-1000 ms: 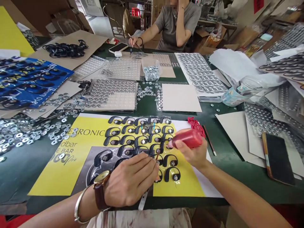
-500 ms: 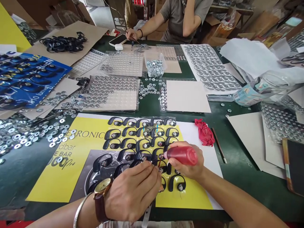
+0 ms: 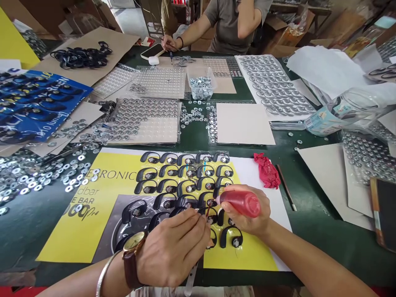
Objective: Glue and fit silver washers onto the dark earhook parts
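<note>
My right hand is wrapped round a small squeeze bottle of red liquid. Its pale nozzle points left, close to one of the black ear-hook pieces with shiny metal centres. These pieces lie in rows on a yellow printed sheet. Beside the nozzle, my left hand has its fingers pressed together over the lower pieces, hiding several of them. A thin dark red tip shows at those fingertips; what it belongs to is hidden. Below this hand a translucent strip sticks out.
Loose metal washers spread at the left. A crumpled red cloth and a thin stick lie right of the sheet. Farther back are trays of metal parts and a plastic tub. A person sits opposite.
My right hand and the red bottle have shifted slightly to the right, drawing the nozzle a little away from my left fingertips. My left hand stays almost where it was.
</note>
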Demonstrator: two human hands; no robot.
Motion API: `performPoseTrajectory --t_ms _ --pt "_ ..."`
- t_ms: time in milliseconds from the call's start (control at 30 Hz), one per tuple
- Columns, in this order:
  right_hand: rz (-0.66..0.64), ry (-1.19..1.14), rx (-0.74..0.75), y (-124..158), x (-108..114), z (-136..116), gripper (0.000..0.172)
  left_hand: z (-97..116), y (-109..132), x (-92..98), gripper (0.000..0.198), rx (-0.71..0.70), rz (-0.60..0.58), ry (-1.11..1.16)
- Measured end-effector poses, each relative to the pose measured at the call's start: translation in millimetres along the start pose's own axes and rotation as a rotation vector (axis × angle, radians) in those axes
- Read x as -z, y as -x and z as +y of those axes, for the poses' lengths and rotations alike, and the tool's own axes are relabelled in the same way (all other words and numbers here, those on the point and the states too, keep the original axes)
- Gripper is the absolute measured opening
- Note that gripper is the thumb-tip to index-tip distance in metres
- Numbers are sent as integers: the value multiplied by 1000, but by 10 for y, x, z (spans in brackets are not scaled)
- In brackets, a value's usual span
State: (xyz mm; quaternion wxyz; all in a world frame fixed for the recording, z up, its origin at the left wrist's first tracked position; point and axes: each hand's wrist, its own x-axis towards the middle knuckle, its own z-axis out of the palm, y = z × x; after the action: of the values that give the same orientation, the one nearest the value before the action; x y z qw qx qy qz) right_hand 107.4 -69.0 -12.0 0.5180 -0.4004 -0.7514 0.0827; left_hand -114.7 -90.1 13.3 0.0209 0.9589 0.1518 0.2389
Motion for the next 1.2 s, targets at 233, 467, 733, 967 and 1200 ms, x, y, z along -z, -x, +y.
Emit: performPoseTrajectory --t_ms 233,467,733,967,1200 --pt "11 -21 -33 -1 23 -7 22 7 -48 33 24 23 17 -12" --pt "38 -42 -23 8 9 16 22 6 -53 30 23 24 -6 -6" --pt "42 -34 -13 12 4 21 18 6 -39 25 26 37 -16 -6" --pt "32 -69 -10 4 0 23 14 -5 -105 56 24 65 30 36" --pt "26 -95 -14 22 -5 21 12 -64 -128 86 22 151 25 147"
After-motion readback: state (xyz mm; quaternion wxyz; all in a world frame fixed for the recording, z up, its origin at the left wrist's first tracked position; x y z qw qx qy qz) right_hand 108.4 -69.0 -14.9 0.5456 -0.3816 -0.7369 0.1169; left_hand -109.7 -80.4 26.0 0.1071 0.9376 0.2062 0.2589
